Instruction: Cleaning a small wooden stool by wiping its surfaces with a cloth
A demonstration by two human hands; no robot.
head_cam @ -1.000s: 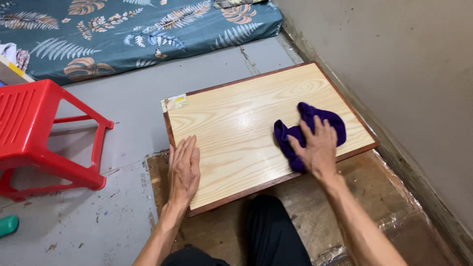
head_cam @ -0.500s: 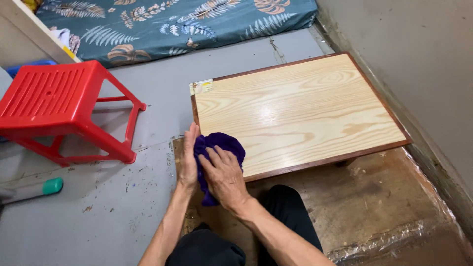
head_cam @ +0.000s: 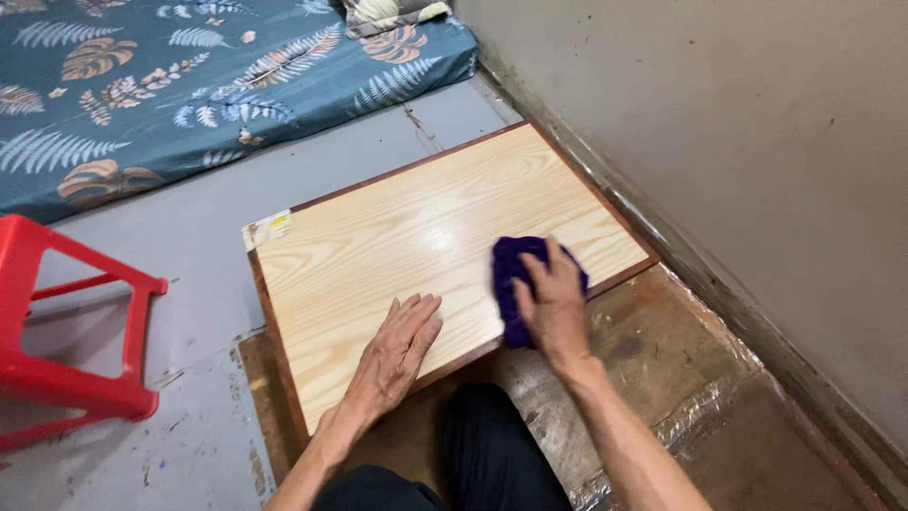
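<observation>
A low table with a light wood-grain top [head_cam: 416, 227] and dark brown rim stands on the floor in front of me. My right hand [head_cam: 551, 305] presses a purple cloth [head_cam: 512, 265] flat onto the top near its front right edge. My left hand [head_cam: 397, 350] lies palm down, fingers together, on the front part of the top, holding nothing. A small sticker [head_cam: 268, 228] sits at the table's far left corner. My dark trouser knee [head_cam: 492, 445] shows just below the table's near edge.
A red plastic stool [head_cam: 57, 350] stands at the left on the grey floor. A mattress with a teal leaf-print sheet [head_cam: 189, 85] lies at the back. A grey wall [head_cam: 738, 142] runs along the right. Brown plastic-covered sheeting [head_cam: 690, 378] lies under me.
The cloth and my right hand have moved from the table's front left edge to its front right part. My left hand has shifted onto the top.
</observation>
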